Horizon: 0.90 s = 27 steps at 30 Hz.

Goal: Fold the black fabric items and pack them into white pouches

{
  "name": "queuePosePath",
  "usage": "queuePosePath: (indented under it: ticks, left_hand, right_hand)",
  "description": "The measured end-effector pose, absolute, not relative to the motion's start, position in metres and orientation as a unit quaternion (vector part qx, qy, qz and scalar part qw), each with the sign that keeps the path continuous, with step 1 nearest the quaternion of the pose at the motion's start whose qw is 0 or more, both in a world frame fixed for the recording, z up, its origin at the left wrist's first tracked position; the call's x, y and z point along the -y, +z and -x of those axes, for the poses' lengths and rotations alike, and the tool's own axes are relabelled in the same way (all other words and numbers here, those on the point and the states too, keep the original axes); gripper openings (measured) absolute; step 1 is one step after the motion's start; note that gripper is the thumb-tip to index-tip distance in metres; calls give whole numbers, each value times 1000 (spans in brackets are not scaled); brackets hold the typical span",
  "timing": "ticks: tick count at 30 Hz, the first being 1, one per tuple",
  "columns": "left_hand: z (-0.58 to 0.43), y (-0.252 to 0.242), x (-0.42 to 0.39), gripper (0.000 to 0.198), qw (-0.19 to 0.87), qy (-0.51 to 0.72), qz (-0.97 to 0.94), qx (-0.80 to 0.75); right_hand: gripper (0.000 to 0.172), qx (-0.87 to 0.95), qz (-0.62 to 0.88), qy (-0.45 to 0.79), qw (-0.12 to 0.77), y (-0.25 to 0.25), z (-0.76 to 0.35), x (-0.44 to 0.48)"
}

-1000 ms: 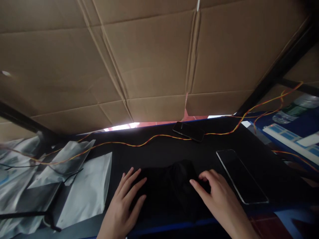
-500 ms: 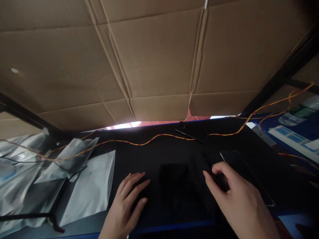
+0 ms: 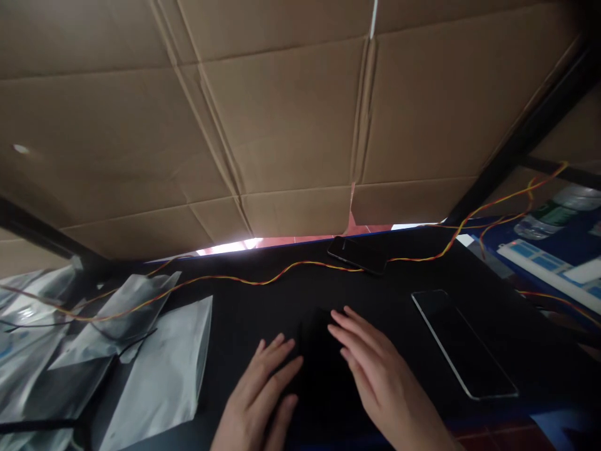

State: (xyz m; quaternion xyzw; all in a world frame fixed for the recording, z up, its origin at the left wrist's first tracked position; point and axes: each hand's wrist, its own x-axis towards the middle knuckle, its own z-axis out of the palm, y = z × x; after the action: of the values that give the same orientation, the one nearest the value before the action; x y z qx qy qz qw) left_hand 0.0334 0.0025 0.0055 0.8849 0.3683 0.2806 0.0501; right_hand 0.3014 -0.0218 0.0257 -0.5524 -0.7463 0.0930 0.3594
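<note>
A deep black, soft-edged piece [image 3: 322, 376], perhaps cloth, lies on the black table between my hands; its kind is hard to make out. My left hand [image 3: 263, 388] rests at its left side, fingers stretched out and a little apart. From the right, my right hand [image 3: 375, 369] lies over its edge with long, flat fingers. Neither hand is wrapped around anything. To the right of my right hand is a flat, dark phone-like slab [image 3: 462, 344] with a pale rim. A smaller black phone [image 3: 357, 255] lies further back.
Frosted plastic bags [image 3: 162, 369] lie on the left, beside a dark flat pack [image 3: 68, 388]. A yellow-red twisted wire [image 3: 253, 282] crosses the table [image 3: 263, 307]. Cardboard [image 3: 282, 125] hangs behind. At right are a plastic bottle [image 3: 549, 219] and a white-blue strip [image 3: 554, 266].
My right hand has moved left from beside the slab onto the black piece, and its pinched fingers have straightened. My left hand has shifted slightly right. The view has moved a little.
</note>
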Motion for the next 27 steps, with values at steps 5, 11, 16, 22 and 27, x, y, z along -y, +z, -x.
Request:
queuePosePath:
  ticks: [5, 11, 16, 22, 27]
  left_hand:
    - [-88, -12, -3, 70, 2, 251, -885, -392]
    - [-93, -34, -6, 72, -22, 216, -894, -391]
    - [-34, 3, -16, 69, -9, 254, -855, -453]
    - [77, -5, -35, 63, -68, 196, -736, -644]
    - [86, -29, -29, 48, -37, 190, -729, -656]
  right_hand:
    - [73, 824, 500, 88, 252, -11, -289, 21]
    - [54, 745, 533, 233, 326, -11, -299, 30]
    - [36, 618, 585, 222, 476, -7, -327, 39]
    - [28, 599, 610, 156, 495, -10, -346, 46]
    - [30, 653, 582, 118, 471, -7, -330, 44]
